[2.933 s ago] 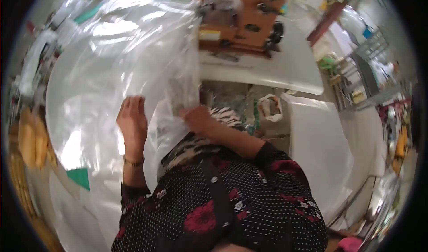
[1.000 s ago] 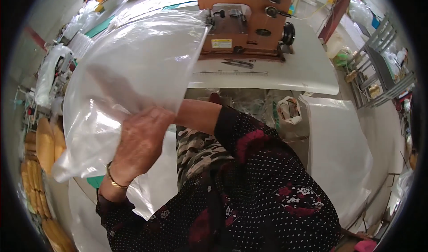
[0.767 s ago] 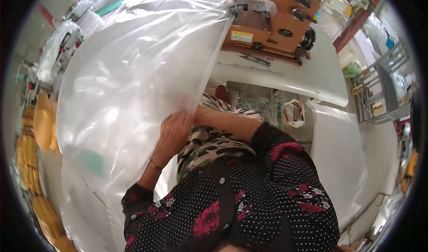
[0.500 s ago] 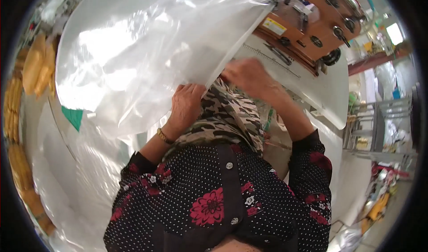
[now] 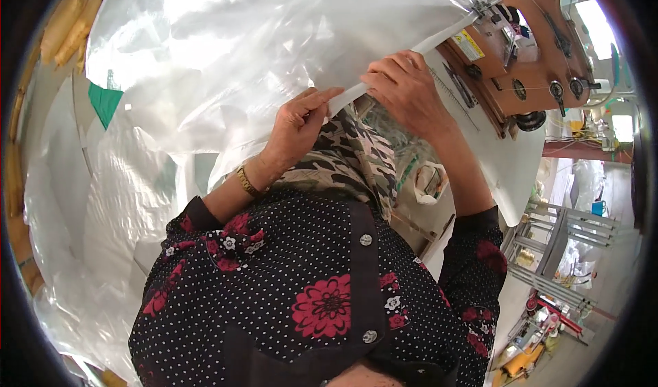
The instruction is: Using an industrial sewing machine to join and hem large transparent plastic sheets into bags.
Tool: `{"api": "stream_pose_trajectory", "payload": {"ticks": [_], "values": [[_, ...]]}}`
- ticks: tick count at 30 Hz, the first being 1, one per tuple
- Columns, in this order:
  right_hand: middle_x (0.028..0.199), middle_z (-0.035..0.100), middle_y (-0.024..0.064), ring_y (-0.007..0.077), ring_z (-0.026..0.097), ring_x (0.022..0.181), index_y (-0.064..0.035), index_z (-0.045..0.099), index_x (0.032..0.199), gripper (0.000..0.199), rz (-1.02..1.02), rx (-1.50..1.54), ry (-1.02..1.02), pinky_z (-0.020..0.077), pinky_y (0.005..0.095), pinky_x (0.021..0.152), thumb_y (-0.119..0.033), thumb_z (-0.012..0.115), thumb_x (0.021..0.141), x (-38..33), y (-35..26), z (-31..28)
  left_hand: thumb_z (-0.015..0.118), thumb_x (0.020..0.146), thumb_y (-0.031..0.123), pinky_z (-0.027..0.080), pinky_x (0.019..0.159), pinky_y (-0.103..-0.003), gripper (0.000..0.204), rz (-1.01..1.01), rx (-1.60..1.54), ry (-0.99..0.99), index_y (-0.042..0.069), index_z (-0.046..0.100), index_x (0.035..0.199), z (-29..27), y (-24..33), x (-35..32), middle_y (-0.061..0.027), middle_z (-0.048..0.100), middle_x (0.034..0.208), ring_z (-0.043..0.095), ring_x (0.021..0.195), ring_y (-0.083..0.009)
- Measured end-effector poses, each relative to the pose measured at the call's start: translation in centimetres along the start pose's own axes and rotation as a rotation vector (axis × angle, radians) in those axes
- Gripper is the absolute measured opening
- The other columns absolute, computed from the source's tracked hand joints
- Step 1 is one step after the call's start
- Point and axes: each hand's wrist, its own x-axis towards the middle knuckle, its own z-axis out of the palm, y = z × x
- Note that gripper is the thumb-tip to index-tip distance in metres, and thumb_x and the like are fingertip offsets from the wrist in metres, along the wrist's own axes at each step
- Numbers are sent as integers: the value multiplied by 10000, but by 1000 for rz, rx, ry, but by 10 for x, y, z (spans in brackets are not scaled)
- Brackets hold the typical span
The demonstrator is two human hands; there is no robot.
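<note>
A large sheet of clear, whitish plastic spreads across the upper left and hangs down at the left. Its folded edge runs slantwise up to the needle end of a brown sewing machine at the upper right. My left hand pinches that edge near my lap, the index finger stretched along the fold. Further up the same edge, my right hand has its fingers closed over the plastic, between my left hand and the machine. The fingertips of the right hand are partly hidden by the fold.
Tweezers or a similar slim dark tool lie beside a printed ruler scale on the white table. Below the table is a small open white bag. Yellow bundles stand at far left, a metal rack at right.
My right hand, blurred before, now grips the edge higher up. The view has shifted, so the machine sits further right. My left hand's index finger has straightened along the fold.
</note>
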Motion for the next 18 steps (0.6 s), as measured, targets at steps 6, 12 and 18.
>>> {"api": "stream_pose_trajectory", "payload": {"ticks": [6, 12, 18], "values": [[953, 580, 18, 224, 573, 957, -106, 604, 911, 108, -24, 11, -15, 433, 405, 908, -145, 642, 818, 3, 2, -5, 735, 823, 53, 426, 550, -282, 200, 73, 197, 37, 62, 730, 1023, 4, 14, 6, -52, 575, 736, 529, 603, -148], [898, 569, 47, 258, 575, 907, -82, 603, 843, 98, -2, 62, 0, 432, 399, 853, -163, 658, 834, 6, 27, -19, 707, 818, 40, 476, 567, -346, 128, 230, 330, 52, 42, 719, 946, -5, 18, 15, -98, 613, 769, 612, 634, -258], [874, 594, 74, 276, 578, 891, -60, 641, 896, 130, 84, 78, 12, 417, 391, 842, -187, 651, 873, 2, 65, -33, 660, 843, -53, 479, 595, -276, 196, 182, 350, 39, 2, 708, 1025, -11, 27, 15, -100, 629, 813, 609, 672, -179]]}}
